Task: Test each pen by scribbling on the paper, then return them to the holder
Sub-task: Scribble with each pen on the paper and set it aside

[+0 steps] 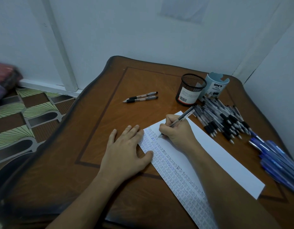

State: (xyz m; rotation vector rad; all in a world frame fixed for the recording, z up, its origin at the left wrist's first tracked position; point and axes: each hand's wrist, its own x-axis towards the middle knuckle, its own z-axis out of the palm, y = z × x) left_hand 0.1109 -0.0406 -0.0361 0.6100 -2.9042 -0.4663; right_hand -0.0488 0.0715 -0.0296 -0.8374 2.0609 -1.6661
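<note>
On desk [96, 129], paper [225, 162] at centre, 9 o'clock half dense with marks. Pen pile [225, 119] at 3 o'clock; mesh holder [191, 90] at 1 o'clock looks empty, returns likely pending. Left grip [126, 151] flat, pressing paper edge; right grip [176, 131] pinching pen [184, 117], tip on paper.

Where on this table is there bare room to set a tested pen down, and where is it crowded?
Bare wood lies left of the left hand, to the brown wooden table's edge, and between the two loose black-grip pens and the white paper strip. The right side is crowded: black mesh holder, pale blue organiser cup, heaped clear pens, blue pens.
</note>
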